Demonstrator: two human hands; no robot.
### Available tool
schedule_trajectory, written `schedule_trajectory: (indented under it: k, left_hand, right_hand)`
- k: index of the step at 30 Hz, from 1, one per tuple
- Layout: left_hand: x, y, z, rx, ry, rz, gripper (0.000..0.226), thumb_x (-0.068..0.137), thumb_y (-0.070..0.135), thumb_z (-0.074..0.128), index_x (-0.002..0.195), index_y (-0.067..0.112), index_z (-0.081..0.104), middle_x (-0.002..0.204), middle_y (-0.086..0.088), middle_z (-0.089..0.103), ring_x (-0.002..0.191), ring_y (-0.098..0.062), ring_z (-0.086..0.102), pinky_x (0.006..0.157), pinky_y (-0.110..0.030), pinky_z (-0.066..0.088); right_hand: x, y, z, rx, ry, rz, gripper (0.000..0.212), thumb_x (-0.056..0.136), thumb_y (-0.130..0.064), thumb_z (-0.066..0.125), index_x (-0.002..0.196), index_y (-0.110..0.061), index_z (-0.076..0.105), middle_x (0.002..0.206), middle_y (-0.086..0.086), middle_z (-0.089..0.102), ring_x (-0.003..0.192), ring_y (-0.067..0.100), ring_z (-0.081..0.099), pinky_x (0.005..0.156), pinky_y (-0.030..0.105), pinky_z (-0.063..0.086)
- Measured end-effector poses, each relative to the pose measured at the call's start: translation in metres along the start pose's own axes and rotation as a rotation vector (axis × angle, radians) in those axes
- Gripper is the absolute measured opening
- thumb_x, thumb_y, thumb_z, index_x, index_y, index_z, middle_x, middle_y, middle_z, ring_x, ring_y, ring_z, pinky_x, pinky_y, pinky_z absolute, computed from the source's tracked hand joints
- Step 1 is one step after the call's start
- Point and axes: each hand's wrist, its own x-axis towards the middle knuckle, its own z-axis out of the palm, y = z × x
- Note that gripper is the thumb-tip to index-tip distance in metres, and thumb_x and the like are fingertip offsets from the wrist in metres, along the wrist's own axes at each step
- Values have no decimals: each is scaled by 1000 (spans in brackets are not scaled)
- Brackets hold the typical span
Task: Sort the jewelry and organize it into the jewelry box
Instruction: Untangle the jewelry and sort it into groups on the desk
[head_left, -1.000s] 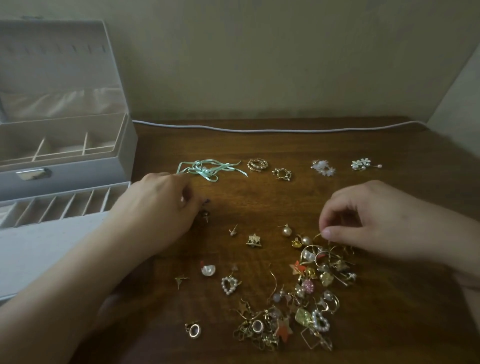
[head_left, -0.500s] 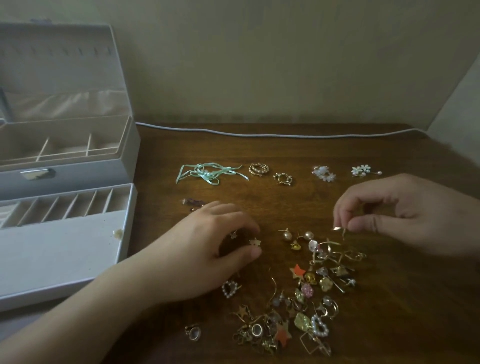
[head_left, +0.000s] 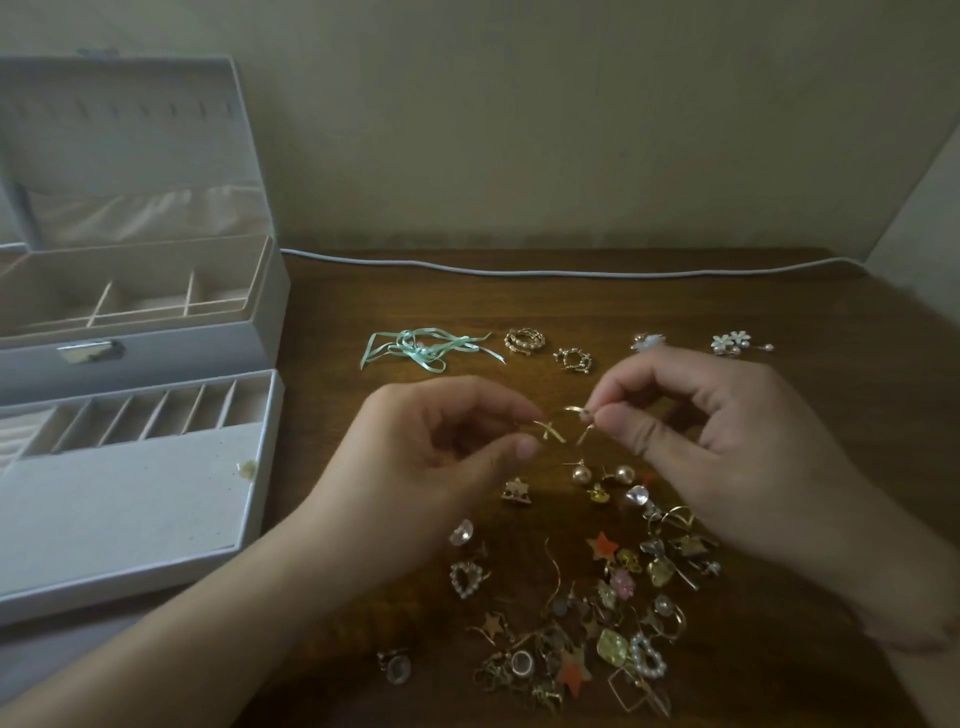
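Mint-green ribbon (head_left: 423, 349), white jewelry box (head_left: 156, 358) — dark brown table (head_left: 779, 312), orange star (head_left: 602, 546)

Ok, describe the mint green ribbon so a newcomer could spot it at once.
Start at the white jewelry box on the left of the wooden table. Just right of it, heading the far row of set-aside pieces, lies the mint green ribbon. It is the only soft, tangled fabric item; its neighbours are gold and pearl pieces.

I am finding nothing to read here: no words, numbers or brand marks are showing on the jewelry box (head_left: 156, 358), its metal clasp (head_left: 91, 352) or the desk (head_left: 779, 312). The clasp may be carrying an engraving, but it is too blurred to tell.
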Motion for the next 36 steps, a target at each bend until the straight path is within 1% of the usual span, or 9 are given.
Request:
schedule_trajectory:
  k: [3, 5, 8, 11, 16, 24, 30, 34, 36]
  left_hand:
    - [6, -1, -6, 80, -1, -56, 12, 83, 19, 75, 90, 29, 75, 80, 10, 75, 74, -11, 71, 68, -29, 60]
    - [17, -2, -8, 196, 7, -100, 12, 84, 20, 75, 85, 32, 74, 76, 14, 73, 72, -6, 70, 66, -22, 58]
    - [40, -6, -5, 407, 46, -135, 7, 83, 27, 76, 80, 33, 74, 70, 14, 71, 69, -1, 66, 62, -17, 53]
    - [61, -12, 3, 494, 44, -166, 5, 84, 30, 75, 80, 32, 73, 72, 12, 69, 70, -2, 63, 61, -18, 48]
    - [77, -23, 19, 579, -39, -200, 5, 85, 36, 73, 87, 31, 74, 76, 15, 65, 75, -2, 59, 61, -18, 44]
    - [64, -17, 8, 630, -147, -160, 23, 85, 39, 72, 108, 33, 68, 87, 18, 65, 80, 3, 60, 72, -18, 52]
    - [20, -7, -13, 794, -167, -5, 26, 89, 45, 64, 113, 34, 65, 97, 22, 57, 91, -3, 58, 80, -25, 50]
    - [-1, -8, -26, 763, -108, 51, 31, 85, 49, 54, 107, 33, 69, 94, 21, 62, 90, -2, 58, 77, -26, 51]
    - [-2, -9, -29, 721, -107, 57, 31, 86, 50, 53, 107, 33, 69, 95, 21, 61, 91, -1, 58, 78, -23, 51]
  right_hand:
    - [3, 8, -24, -103, -149, 76, 31, 68, -58, 55, 96, -45, 60, 101, -30, 59, 85, -2, 62, 61, 16, 51]
    - [2, 20, -45, -278, -354, 148, 39, 61, -70, 54, 95, -52, 58, 105, -38, 53, 94, -9, 56, 65, 20, 50]
    - [-1, 33, -62, -353, -655, 289, 49, 57, -77, 59, 103, -65, 48, 105, -43, 49, 98, -11, 53, 78, 26, 53]
    - [-3, 36, -60, -336, -715, 320, 40, 64, -67, 68, 101, -64, 51, 103, -43, 50, 96, -11, 54, 80, 29, 54]
    - [-3, 41, -51, -334, -703, 318, 25, 77, -47, 74, 93, -58, 59, 93, -36, 56, 88, -4, 58, 78, 30, 53]
    - [-1, 43, -63, -275, -698, 303, 15, 84, -40, 69, 88, -53, 63, 91, -25, 65, 86, 3, 64, 78, 35, 56]
    - [4, 42, -64, -241, -450, 233, 15, 73, -56, 60, 86, -48, 64, 84, -23, 68, 79, 1, 64, 67, 25, 52]
    - [10, 43, -39, -134, -107, 235, 9, 80, -41, 65, 75, -34, 68, 76, -14, 69, 67, 4, 62, 56, 16, 46]
    - [18, 40, -24, -131, -41, 249, 8, 83, -34, 67, 75, -32, 66, 72, -13, 69, 65, 1, 62, 54, 13, 43]
